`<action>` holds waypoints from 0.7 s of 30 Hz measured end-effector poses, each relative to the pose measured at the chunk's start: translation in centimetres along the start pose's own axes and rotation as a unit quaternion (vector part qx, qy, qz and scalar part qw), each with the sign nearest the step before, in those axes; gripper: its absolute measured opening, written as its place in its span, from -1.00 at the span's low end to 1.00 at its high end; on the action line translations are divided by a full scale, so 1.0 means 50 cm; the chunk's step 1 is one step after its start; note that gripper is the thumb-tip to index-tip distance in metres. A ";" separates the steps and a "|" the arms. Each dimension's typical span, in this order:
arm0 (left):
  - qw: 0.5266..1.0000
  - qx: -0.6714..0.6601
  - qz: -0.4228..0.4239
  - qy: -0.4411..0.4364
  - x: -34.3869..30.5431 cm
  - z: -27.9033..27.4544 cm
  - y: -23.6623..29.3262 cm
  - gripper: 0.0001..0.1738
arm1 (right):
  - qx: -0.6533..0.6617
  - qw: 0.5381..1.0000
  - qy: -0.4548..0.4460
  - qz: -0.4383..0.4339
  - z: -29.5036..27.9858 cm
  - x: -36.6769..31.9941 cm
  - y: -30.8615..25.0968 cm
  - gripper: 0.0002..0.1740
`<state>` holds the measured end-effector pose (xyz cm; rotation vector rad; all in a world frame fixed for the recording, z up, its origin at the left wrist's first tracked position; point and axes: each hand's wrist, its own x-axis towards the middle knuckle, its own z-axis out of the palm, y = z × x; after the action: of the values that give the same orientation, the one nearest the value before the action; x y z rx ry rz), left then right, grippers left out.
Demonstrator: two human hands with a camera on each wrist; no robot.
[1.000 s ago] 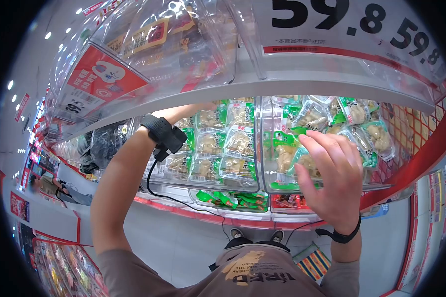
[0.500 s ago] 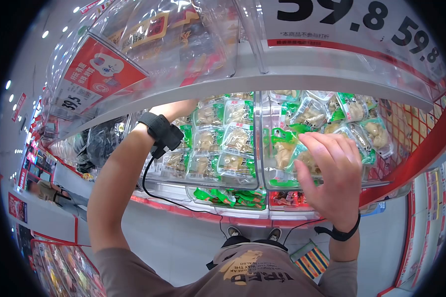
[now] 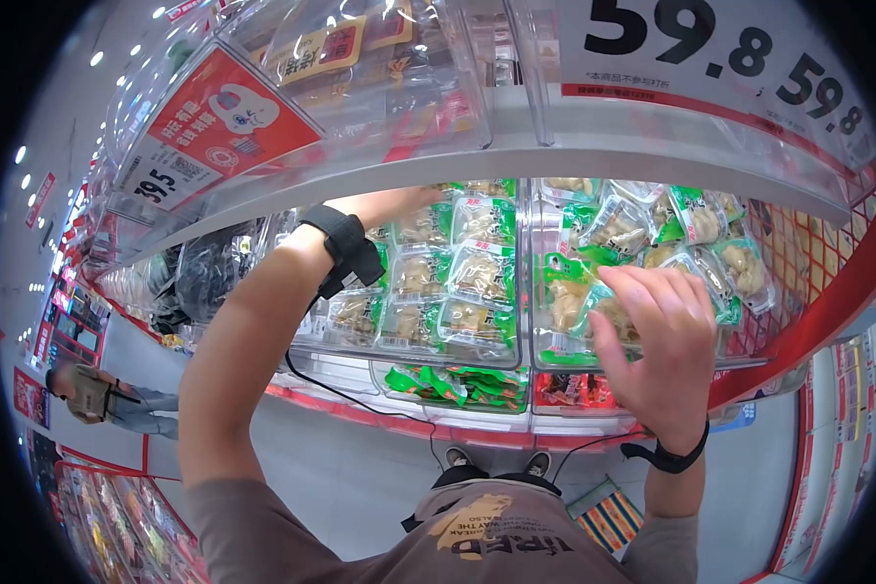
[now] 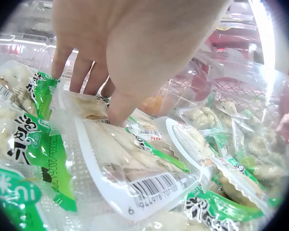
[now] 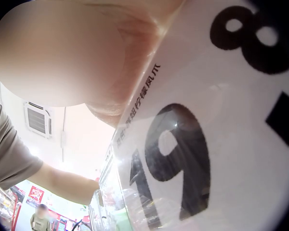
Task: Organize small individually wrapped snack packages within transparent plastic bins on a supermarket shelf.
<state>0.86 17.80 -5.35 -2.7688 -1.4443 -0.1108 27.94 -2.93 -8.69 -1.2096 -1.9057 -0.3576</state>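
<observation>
In the head view my left hand [image 3: 391, 202] reaches under the upper shelf over rows of clear vacuum packs with green labels [image 3: 482, 271]. The left wrist view shows its fingers spread and pointing down among the packs, the thumb touching a pale pack [image 4: 135, 159] with a barcode; the fingertips are partly hidden behind packs. My right hand [image 3: 660, 341] hangs over the front of the right compartment, fingers loosely bent, beside a green-labelled pack [image 3: 566, 297]. In the right wrist view its blurred palm [image 5: 67, 53] is close to a large price card [image 5: 178, 159].
A white shelf edge [image 3: 516, 164] crosses above both hands, with packaged goods and price cards on it. A clear divider [image 3: 527, 282] separates the compartments. Red mesh [image 3: 808, 258] borders the right side. Black bags [image 3: 209, 277] lie left. Another person [image 3: 107, 394] stands in the aisle.
My left hand first drew back slightly left, then moved right over the packs. The right hand stays nearly in place. The view has shifted a little, and the person at left shows more fully.
</observation>
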 end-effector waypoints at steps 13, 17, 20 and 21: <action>0.998 0.020 0.001 -0.053 0.010 -0.037 0.023 -0.54 | -0.001 0.999 0.025 0.027 0.002 -0.003 0.005 -0.71; 0.998 -0.008 0.048 -0.050 0.005 -0.039 0.041 -0.52 | 0.003 0.994 0.065 0.083 0.012 -0.010 0.012 -0.79; 0.988 0.010 0.151 -0.014 -0.050 -0.070 0.096 -0.49 | -0.026 0.990 0.089 0.110 0.011 -0.005 0.010 -0.82; 0.984 -0.009 0.176 0.002 -0.062 -0.066 0.097 -0.48 | -0.010 0.986 0.082 0.147 0.011 -0.007 0.011 -0.77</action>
<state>2.86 12.33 -2.17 -2.9807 -0.9351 -0.1210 28.18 -2.52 -9.38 -1.4075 -1.5602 -0.3056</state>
